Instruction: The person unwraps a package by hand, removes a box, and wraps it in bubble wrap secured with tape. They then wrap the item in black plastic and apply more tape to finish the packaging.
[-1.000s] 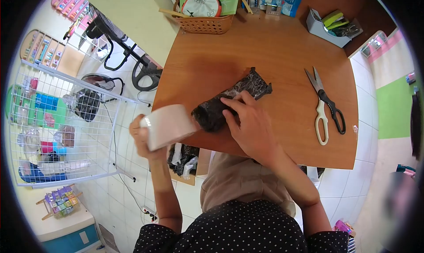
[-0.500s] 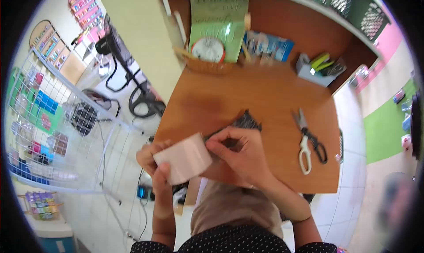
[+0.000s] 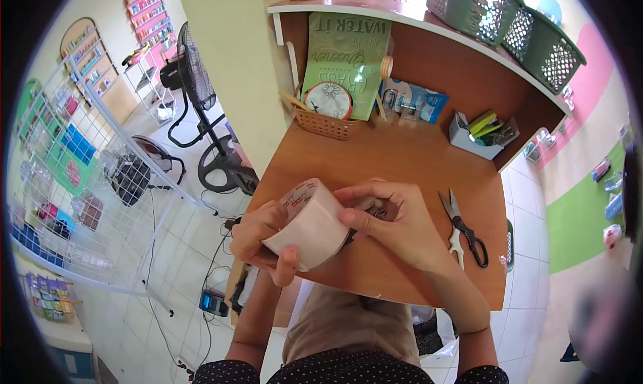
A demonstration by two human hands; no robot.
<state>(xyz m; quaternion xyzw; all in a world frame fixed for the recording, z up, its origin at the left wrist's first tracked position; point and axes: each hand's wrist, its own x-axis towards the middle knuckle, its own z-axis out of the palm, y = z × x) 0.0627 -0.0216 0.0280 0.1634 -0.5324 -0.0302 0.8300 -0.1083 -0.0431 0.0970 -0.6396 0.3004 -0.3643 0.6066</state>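
My left hand (image 3: pixel 262 240) grips a wide roll of pale packing tape (image 3: pixel 313 228), its thumb on the outer face and fingers at the core. Red print shows on the inside of the core. At the roll's right edge, the thumb and forefinger of my right hand (image 3: pixel 395 223) pinch the tape surface; a loose tape end cannot be made out. Beneath that hand, a crumpled dark plastic piece (image 3: pixel 376 208) lies on the desk, mostly hidden. To the right rest scissors (image 3: pixel 462 226) with one black and one white handle, blades pointing away.
A brown basket (image 3: pixel 325 125) with a round item stands at the back of the wooden desk (image 3: pixel 402 156), before a green sign (image 3: pixel 351 62). A grey box of tools (image 3: pixel 477 143) sits at the back right. A black fan (image 3: pixel 194 82) and white wire rack (image 3: pixel 100 176) stand left.
The tape roll has moved right and away from me and tilted, so the inside of its core now shows. My right hand has shifted slightly right with it. The view has shifted.
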